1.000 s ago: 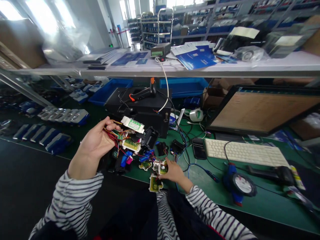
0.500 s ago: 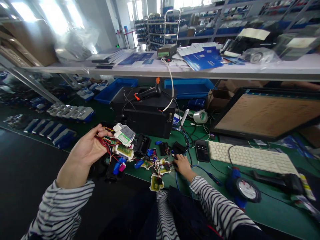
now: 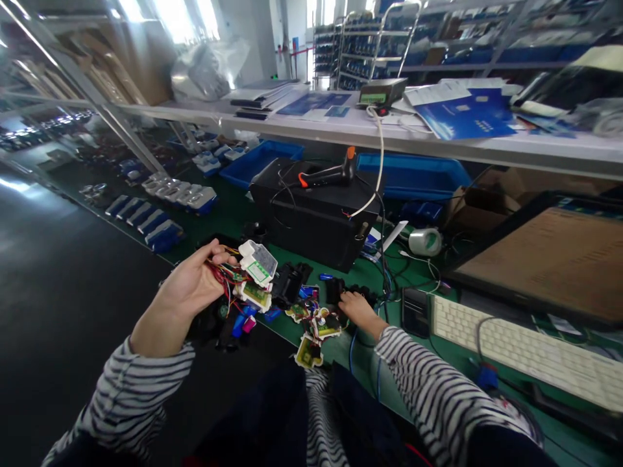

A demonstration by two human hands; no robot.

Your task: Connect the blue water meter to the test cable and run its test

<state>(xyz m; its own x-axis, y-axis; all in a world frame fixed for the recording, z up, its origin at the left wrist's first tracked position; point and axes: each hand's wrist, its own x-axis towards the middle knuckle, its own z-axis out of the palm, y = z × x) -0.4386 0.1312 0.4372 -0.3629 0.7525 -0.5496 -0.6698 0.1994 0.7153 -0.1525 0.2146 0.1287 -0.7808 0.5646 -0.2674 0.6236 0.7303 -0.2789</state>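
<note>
My left hand (image 3: 187,292) is raised over the table's front edge and closed on a bundle of wired circuit boards (image 3: 246,279): white-cased green boards with red, yellow and black wires hanging down. My right hand (image 3: 354,306) rests on the green mat, its fingers reaching onto a small black connector block (image 3: 359,292); I cannot see whether they grip it. Between the two hands lie more loose boards (image 3: 316,324) with blue and pink battery cells (image 3: 243,321). One board (image 3: 307,353) sits at the table's front edge.
A black box (image 3: 316,214) with an orange-tipped tool on top stands behind the boards. A white keyboard (image 3: 525,350) and a tilted monitor (image 3: 540,259) are at right. Blue trays (image 3: 263,159), rows of blue-white units (image 3: 160,224) and a cluttered shelf (image 3: 389,130) fill the back.
My right hand left the loose boards and moved up to the black connector block. The left hand kept its bundle, and the view swung to the left.
</note>
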